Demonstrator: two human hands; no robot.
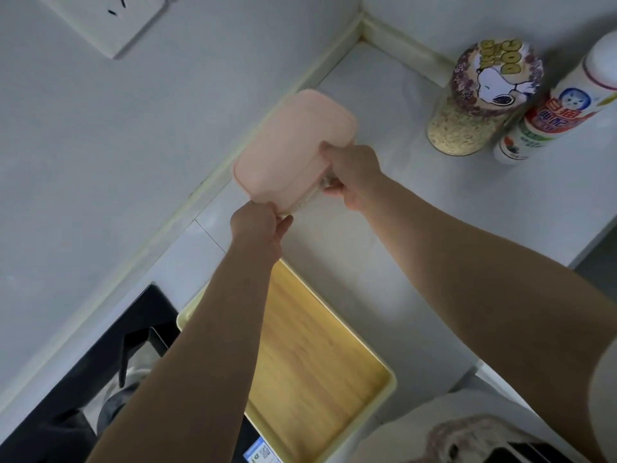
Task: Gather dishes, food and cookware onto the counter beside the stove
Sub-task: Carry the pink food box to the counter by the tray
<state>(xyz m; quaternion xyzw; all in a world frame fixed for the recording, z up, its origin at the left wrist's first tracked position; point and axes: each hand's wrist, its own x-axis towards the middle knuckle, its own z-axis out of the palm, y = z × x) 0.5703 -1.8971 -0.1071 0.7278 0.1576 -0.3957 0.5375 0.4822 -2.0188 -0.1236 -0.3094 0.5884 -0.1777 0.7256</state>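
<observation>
Head view: the pink-lidded food box (pixel 293 145) is over the desk (pixel 384 228) by the back wall, beyond the wooden tray (pixel 317 345) and stove (pixel 140 329). Left grip (pixel 257 222) and right grip (pixel 350 172) each pinch its near edge. This looks like the setting-down step. Next it should go down flat before both let go.

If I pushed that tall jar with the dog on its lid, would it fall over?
Probably not from a gentle push: the jar looks full of grain, so likely heavy and steady. Pushed high up, it might tip and, being round, roll.
</observation>
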